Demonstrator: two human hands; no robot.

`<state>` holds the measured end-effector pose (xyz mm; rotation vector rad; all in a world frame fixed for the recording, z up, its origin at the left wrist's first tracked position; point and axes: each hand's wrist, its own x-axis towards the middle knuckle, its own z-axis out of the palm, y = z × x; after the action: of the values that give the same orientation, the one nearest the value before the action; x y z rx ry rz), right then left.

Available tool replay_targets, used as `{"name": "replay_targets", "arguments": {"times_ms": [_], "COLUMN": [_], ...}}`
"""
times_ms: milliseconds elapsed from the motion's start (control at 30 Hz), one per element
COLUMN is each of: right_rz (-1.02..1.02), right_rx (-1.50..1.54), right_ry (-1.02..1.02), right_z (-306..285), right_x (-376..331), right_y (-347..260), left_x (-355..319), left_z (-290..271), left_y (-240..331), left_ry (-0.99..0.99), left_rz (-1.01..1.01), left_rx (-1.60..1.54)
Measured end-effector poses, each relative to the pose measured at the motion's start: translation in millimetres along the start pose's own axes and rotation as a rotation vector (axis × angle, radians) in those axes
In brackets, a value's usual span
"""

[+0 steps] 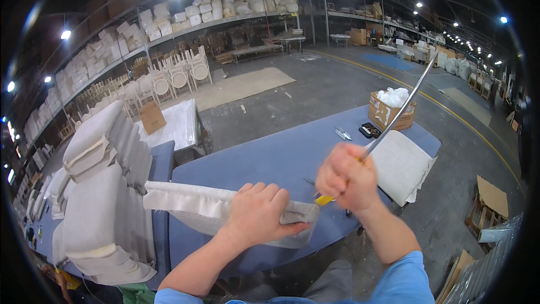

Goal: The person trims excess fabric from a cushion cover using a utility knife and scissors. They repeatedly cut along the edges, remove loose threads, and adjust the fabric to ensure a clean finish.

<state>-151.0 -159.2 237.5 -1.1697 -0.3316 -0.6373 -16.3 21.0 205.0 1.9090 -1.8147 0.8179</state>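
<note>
A pale grey fabric-covered cushion (194, 209) stands tilted on its edge on the blue-topped table (247, 157). My left hand (256, 214) is closed over its upper edge, near the right-hand corner, where the cloth is folded. In my right fist (350, 177) is a long, thin metal rod (402, 110) that slants up to the right. Yellow shows at the fist's upper side and again below it, close to the cushion's corner. Whether that lower yellow end touches the cushion I cannot tell. Another light cushion (399, 166) lies flat to the right of this hand.
Tall stacks of grey cushions (93, 208) stand at the left. On the table's far right sit a cardboard box (416, 117) of white stuffing, a black case (369, 130) and small tools (342, 133). Beyond are a plastic-covered table (180, 126) and pale chair frames (179, 76).
</note>
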Motion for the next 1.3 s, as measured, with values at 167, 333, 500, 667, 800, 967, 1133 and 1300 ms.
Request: {"name": "replay_targets", "arguments": {"times_ms": [167, 333, 500, 667, 800, 967, 1133, 1300], "right_rz": [-0.474, -0.172, -0.437, -0.288, -0.522, -0.222, -0.380, -0.295], "right_rx": [0.262, 0.054, 0.160, -0.017, 0.257, -0.111, 0.120, -0.039], "right_ry": [-0.117, -0.041, -0.102, -0.039, -0.066, -0.091, -0.095, -0.087], "right_z": [11, 5, -7, -14, 6, -2, 15, 3], "right_x": [7, -9, -6, -7, -3, -8, -1, 2], "right_y": [-48, 1, -2, -2, -23, -10, -16, -12], "left_x": [-2, 3, 5, 12, 9, 14, 10, 14], "left_z": [-3, 2, 1, 2, 3, 6, 3, 4], "left_y": [-1, -1, -5, -5, -12, -9, -13, -9], "left_ry": [0.020, 0.022, 0.020, -0.020, -0.016, 0.001, -0.035, -0.065], "left_rz": [-0.010, -0.006, -0.024, -0.033, -0.056, -0.039, -0.062, -0.052], "left_rx": [0.018, -0.032, -0.020, -0.038, -0.035, -0.060, -0.047, -0.057]}}
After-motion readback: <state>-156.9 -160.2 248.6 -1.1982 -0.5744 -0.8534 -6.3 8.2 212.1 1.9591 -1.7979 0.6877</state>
